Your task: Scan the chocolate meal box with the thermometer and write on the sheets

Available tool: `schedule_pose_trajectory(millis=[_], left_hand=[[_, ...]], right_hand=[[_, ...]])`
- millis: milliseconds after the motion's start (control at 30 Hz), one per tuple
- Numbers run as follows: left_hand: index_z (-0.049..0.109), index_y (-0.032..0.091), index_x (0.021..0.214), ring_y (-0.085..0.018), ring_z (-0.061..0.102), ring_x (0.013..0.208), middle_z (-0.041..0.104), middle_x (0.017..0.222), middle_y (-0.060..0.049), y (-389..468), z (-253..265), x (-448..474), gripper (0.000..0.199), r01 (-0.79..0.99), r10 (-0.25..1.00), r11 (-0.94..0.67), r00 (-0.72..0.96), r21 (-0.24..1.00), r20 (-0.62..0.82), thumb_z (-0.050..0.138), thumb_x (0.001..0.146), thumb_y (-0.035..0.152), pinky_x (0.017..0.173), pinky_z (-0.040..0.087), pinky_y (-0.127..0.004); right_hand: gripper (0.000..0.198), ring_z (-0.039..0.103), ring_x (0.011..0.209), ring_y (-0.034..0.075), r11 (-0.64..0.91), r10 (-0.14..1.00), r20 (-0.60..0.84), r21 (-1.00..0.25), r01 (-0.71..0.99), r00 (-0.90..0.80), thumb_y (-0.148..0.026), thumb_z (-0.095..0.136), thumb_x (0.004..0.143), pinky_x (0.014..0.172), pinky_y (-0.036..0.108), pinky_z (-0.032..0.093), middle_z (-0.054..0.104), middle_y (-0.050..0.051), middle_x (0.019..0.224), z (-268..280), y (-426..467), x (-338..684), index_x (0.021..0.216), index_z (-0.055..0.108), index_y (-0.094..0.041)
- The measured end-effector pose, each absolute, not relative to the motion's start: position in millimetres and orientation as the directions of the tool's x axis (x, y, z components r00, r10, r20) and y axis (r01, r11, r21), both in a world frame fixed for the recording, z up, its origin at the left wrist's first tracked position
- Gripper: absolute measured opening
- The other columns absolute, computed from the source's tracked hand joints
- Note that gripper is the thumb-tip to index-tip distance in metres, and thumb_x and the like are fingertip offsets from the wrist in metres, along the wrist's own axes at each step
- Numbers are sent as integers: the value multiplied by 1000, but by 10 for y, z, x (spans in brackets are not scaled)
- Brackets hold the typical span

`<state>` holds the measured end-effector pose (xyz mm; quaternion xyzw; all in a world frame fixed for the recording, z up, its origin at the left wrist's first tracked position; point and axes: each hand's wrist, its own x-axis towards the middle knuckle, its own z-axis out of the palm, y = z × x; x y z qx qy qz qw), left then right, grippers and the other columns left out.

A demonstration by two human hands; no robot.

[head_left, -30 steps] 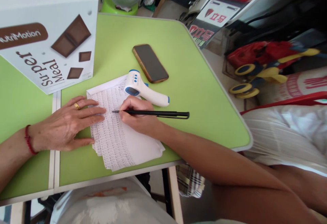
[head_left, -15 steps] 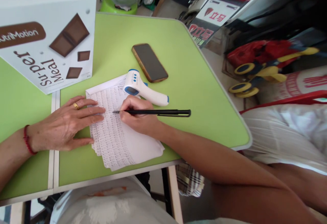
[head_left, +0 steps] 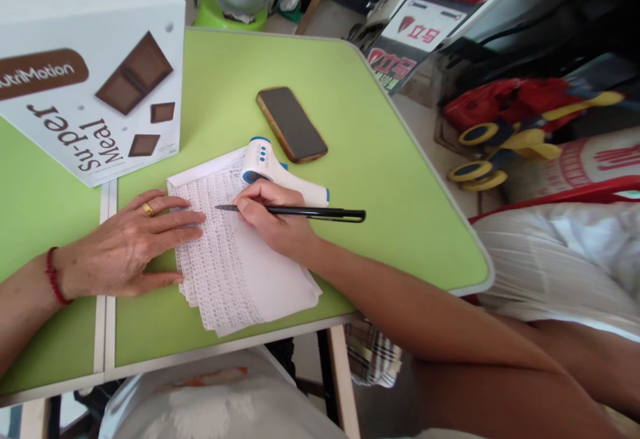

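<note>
Lying beside the phone (head_left: 292, 124), a thermometer (head_left: 283, 175) overlaps papers (head_left: 265, 282).

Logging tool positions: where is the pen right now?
In the head view, near centre, the black pen is in the right hand, its tip over handwritten paper beside the left hand.

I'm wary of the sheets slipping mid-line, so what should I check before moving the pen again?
1. Sheets steadied: ok, the left hand's fingers lie over their left edge.
2. Pen secure: ok, the right hand has it in a finger-and-thumb grip.
3. Pen tip on the paper: cannot tell; it is over the written lines, but contact is unclear.
4. Sheets stacked squarely: not ok, their lower left edges are staggered.
5. Sheets free of objects: not ok, the thermometer overlaps their upper right corner.
6. Phone off the sheets: ok, it lies apart.
</note>
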<state>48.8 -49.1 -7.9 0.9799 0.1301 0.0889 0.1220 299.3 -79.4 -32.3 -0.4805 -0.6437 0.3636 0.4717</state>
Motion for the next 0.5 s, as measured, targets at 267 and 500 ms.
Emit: schedule_pose_trajectory(millis=[267,500], left_hand=[[50,15,134,-33,42,135,56,137,-13,-489,-74,486,49,243,291,-924,948,294,130,57,94,43,114,31,-54],[49,14,135,-33,42,135,56,138,-13,-493,-78,486,49,240,287,-926,949,292,130,57,95,42,114,30,-54]], right_hand=[[8,47,52,8,315,948,293,-915,250,-123,-17,58,75,48,22,38,55,-4,58,-375,-815,2953,67,57,-18],[9,44,51,6,350,935,314,-893,283,-165,-16,57,74,48,21,36,53,-5,58,-382,-805,2959,65,55,-18]])
